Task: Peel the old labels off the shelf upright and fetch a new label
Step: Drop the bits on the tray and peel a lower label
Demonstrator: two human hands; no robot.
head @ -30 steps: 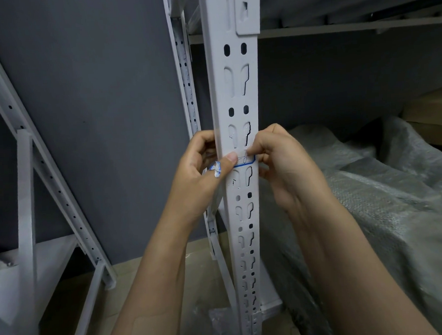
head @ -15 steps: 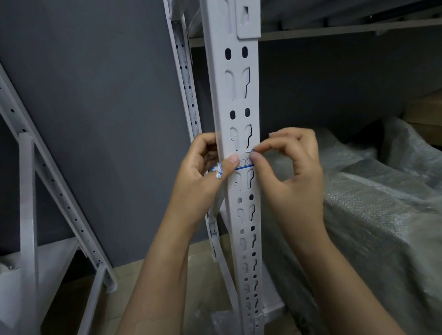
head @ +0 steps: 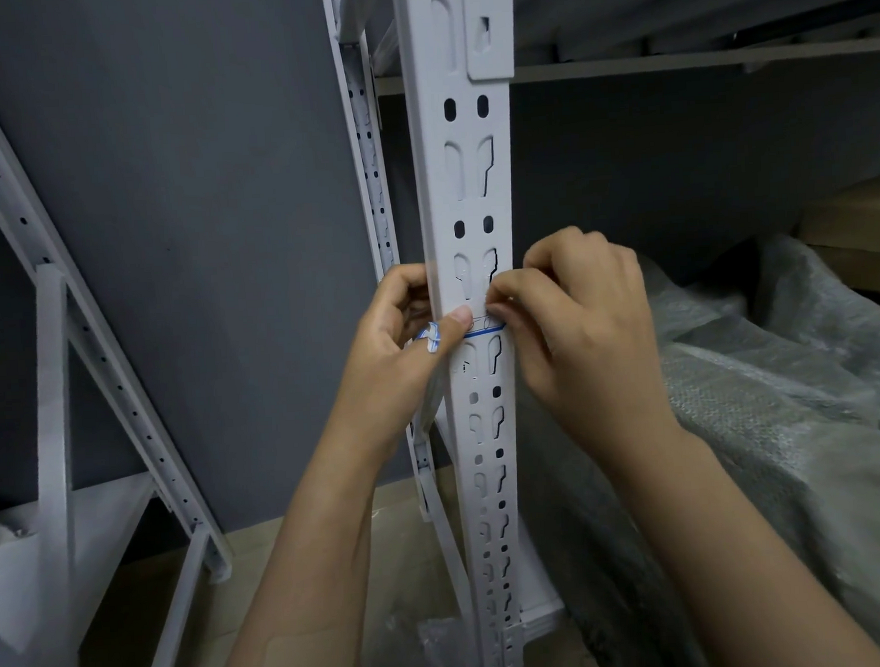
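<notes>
right hand (head: 576, 336) pinches the right edge of the old label (head: 481, 327), thumb and forefinger closed on it, midway up the front of the shelf upright (head: 463, 179). left hand (head: 398, 356) wraps round the upright's left edge, thumb pressed on the label's other end, with a crumpled blue-and-white scrap (head: 431, 337) against that thumb. a bubble-wrapped bundle (head: 763, 418) lies to the right.
</notes>
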